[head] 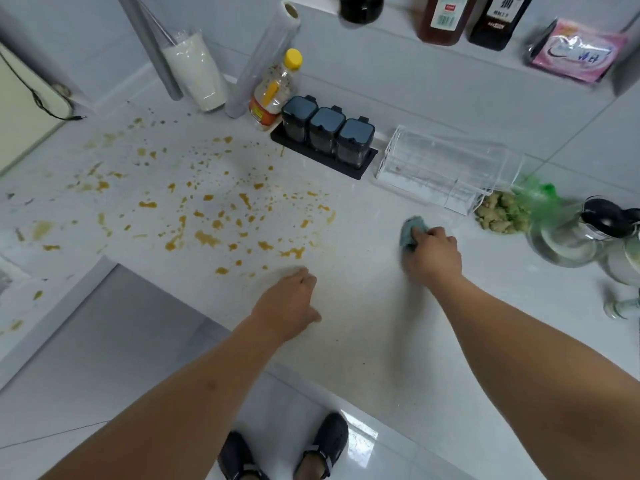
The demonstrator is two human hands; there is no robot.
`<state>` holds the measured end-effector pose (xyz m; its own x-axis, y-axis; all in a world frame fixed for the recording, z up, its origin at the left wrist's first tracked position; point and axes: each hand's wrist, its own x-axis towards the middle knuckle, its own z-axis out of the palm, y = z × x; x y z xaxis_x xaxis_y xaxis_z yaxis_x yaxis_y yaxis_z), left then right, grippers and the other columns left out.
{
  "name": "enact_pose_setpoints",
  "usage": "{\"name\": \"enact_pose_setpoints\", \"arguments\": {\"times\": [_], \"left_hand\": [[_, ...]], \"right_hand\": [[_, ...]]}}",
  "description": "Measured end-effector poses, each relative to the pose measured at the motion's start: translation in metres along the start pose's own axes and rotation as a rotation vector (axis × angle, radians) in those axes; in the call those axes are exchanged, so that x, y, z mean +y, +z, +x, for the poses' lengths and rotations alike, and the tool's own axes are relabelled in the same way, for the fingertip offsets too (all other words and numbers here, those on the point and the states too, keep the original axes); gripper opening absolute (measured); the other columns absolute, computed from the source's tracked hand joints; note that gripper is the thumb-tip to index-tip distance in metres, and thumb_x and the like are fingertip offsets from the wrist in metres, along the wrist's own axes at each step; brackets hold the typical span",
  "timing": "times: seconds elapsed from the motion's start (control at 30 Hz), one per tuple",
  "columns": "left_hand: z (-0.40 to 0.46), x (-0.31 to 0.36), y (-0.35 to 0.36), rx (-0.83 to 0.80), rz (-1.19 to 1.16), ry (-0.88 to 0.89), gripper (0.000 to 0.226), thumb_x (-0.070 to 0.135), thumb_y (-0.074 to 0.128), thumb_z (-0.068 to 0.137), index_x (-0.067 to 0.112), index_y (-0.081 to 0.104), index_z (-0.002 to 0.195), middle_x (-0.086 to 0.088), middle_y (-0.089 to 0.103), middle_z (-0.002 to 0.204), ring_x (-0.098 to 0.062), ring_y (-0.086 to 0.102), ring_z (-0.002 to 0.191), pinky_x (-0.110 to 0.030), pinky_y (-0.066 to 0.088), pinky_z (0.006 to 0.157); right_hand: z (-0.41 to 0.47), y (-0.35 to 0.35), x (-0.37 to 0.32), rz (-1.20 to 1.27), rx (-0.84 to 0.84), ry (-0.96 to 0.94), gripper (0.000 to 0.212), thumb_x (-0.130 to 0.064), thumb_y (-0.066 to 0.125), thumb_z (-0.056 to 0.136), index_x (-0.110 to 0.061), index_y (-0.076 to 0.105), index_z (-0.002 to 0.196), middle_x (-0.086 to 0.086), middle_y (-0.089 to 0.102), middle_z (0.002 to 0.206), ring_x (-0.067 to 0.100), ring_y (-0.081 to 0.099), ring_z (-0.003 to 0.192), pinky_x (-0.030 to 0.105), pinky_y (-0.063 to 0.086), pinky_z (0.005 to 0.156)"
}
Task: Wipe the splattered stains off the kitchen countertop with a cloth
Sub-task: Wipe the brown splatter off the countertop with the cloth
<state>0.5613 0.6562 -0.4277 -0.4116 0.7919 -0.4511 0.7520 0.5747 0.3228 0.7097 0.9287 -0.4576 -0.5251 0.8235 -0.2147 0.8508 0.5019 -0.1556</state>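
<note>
**Head view: cloth in hand, stains not yet reached**

Head camera looked down on a pale speckled stone table (363, 306) with orange-brown splattered stains (207, 216) scattered over its left and middle part. The right hand (433, 254) gripped a small bunched blue-grey cloth (410, 233), fingers curled over it and pressing it to the surface — to the right of the splatter, on a stretch that looked free of stains. The left hand (289, 303) rested near the table's front edge with fingers loosely bent, holding nothing, just below the nearest drops.

Judging from this, nearly all of the wiping was left to do. To do it well, the cloth would best be opened flatter so more of it meets the surface, then drawn leftwards in overlapping strokes from the stains' outer edge inward, so the sauce gathers rather than smears. Thicker blobs near the middle probably needed firm pressure and a fresh fold of cloth.

Care seemed needed at the back — a black tray of three dark-lidded spice jars (325, 140) and a clear plastic box (440, 168) stood near the splatter.
</note>
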Motion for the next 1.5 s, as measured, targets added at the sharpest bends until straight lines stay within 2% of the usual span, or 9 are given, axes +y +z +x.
{"name": "enact_pose_setpoints", "arguments": {"times": [0.23, 0.47, 0.63, 0.73, 0.87, 0.97, 1.1, 1.33, 1.5], "left_hand": [[-0.017, -0.061, -0.015, 0.115, 0.081, -0.464, 0.066, 0.068, 0.070, 0.079, 0.014, 0.059, 0.115, -0.009, 0.061, 0.116, -0.030, 0.060, 0.108, -0.038, 0.048, 0.081], [-0.005, -0.063, -0.022, 0.057, 0.138, -0.429, 0.060, 0.069, 0.081, 0.066, 0.018, 0.054, 0.082, 0.004, 0.054, 0.075, -0.020, 0.056, 0.074, -0.033, 0.045, 0.070], [-0.003, -0.062, -0.022, 0.059, 0.191, -0.430, 0.060, 0.069, 0.082, 0.064, 0.020, 0.047, 0.071, 0.003, 0.055, 0.070, -0.014, 0.048, 0.059, -0.032, 0.042, 0.067], [-0.003, -0.062, -0.023, 0.073, 0.205, -0.419, 0.062, 0.069, 0.082, 0.064, 0.020, 0.045, 0.069, 0.003, 0.056, 0.069, -0.016, 0.051, 0.060, -0.033, 0.042, 0.069], [-0.004, -0.060, -0.024, 0.077, 0.209, -0.434, 0.062, 0.068, 0.083, 0.064, 0.019, 0.044, 0.068, 0.002, 0.056, 0.068, -0.015, 0.050, 0.057, -0.032, 0.042, 0.067], [-0.005, -0.059, -0.025, 0.078, 0.219, -0.448, 0.061, 0.068, 0.081, 0.066, 0.020, 0.045, 0.068, 0.003, 0.055, 0.066, -0.012, 0.047, 0.055, -0.031, 0.041, 0.065], [-0.005, -0.060, -0.023, 0.086, 0.202, -0.438, 0.059, 0.070, 0.079, 0.068, 0.019, 0.049, 0.071, 0.004, 0.056, 0.068, -0.013, 0.048, 0.058, -0.031, 0.041, 0.071], [-0.003, -0.060, -0.020, 0.059, 0.157, -0.484, 0.059, 0.069, 0.080, 0.068, 0.019, 0.053, 0.083, 0.002, 0.043, 0.068, -0.018, 0.040, 0.069, -0.033, 0.037, 0.078], [0.000, -0.056, -0.024, 0.024, 0.140, -0.513, 0.059, 0.064, 0.085, 0.067, 0.018, 0.063, 0.097, -0.001, 0.050, 0.075, -0.028, 0.061, 0.094, -0.036, 0.048, 0.083]], "right_hand": [[-0.036, 0.021, -0.092, -0.015, -0.014, -0.170, 0.044, -0.034, 0.049, 0.093, -0.021, 0.053, 0.134, 0.012, 0.048, 0.131, 0.037, 0.045, 0.111, 0.043, 0.047, 0.090], [-0.077, 0.040, -0.132, 0.017, -0.087, -0.481, 0.048, -0.032, 0.061, 0.091, -0.025, 0.059, 0.138, 0.008, 0.053, 0.123, 0.034, 0.049, 0.109, 0.041, 0.050, 0.090], [-0.068, 0.001, -0.100, 0.806, -0.491, -0.279, 0.038, -0.013, 0.060, 0.073, -0.019, 0.075, 0.107, -0.010, 0.070, 0.088, 0.016, 0.066, 0.068, 0.032, 0.056, 0.054], [-0.037, -0.022, -0.078, 0.742, -0.315, -0.049, 0.053, -0.002, 0.052, 0.080, -0.015, 0.065, 0.130, 0.005, 0.073, 0.105, 0.021, 0.069, 0.085, 0.026, 0.054, 0.068], [-0.011, -0.035, -0.042, 0.418, 0.045, 0.227, 0.048, -0.012, 0.047, 0.088, -0.012, 0.055, 0.136, 0.018, 0.055, 0.134, 0.040, 0.053, 0.120, 0.044, 0.046, 0.096], [-0.021, -0.028, -0.045, 0.393, 0.229, -0.114, 0.051, -0.008, 0.047, 0.089, -0.017, 0.058, 0.139, 0.015, 0.054, 0.135, 0.039, 0.050, 0.119, 0.045, 0.045, 0.099], [-0.025, -0.004, -0.052, 0.068, -0.019, -0.661, 0.043, -0.012, 0.058, 0.091, -0.020, 0.066, 0.133, 0.006, 0.062, 0.132, 0.037, 0.054, 0.116, 0.040, 0.041, 0.101], [0.014, 0.003, -0.089, 0.092, -0.038, -0.312, 0.039, -0.019, 0.043, 0.102, -0.013, 0.056, 0.139, 0.008, 0.056, 0.139, 0.042, 0.048, 0.118, 0.040, 0.040, 0.102], [0.032, 0.003, -0.137, 0.155, -0.136, -0.204, 0.044, -0.025, 0.046, 0.098, -0.012, 0.046, 0.141, 0.007, 0.046, 0.143, 0.038, 0.033, 0.130, 0.041, 0.039, 0.106]]}}
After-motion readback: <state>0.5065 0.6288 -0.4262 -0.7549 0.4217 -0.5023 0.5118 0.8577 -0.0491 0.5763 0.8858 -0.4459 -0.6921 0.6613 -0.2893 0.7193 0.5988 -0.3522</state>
